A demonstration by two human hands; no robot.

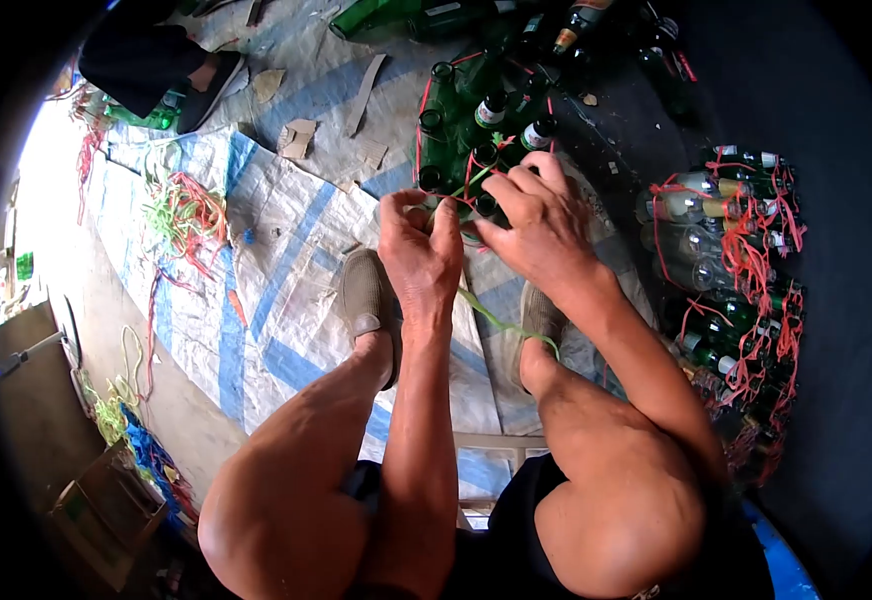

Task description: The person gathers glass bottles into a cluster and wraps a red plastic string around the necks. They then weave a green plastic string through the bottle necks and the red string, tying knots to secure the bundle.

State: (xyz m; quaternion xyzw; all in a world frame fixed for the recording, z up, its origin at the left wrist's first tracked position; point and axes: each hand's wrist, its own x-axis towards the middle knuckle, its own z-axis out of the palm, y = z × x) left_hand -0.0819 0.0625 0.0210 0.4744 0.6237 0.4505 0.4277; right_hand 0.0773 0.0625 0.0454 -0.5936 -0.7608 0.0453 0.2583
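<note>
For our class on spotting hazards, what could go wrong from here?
The bundled green bottles stand close together, so a sideways tug on the red string might knock them against one another. The green strip trails between the person's shoes and could catch a foot.

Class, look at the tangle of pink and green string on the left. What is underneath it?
The string tangle lies on the blue-and-white sheet, visible around its edges. Anything beneath its dense middle is covered, so that cannot be told.
</note>
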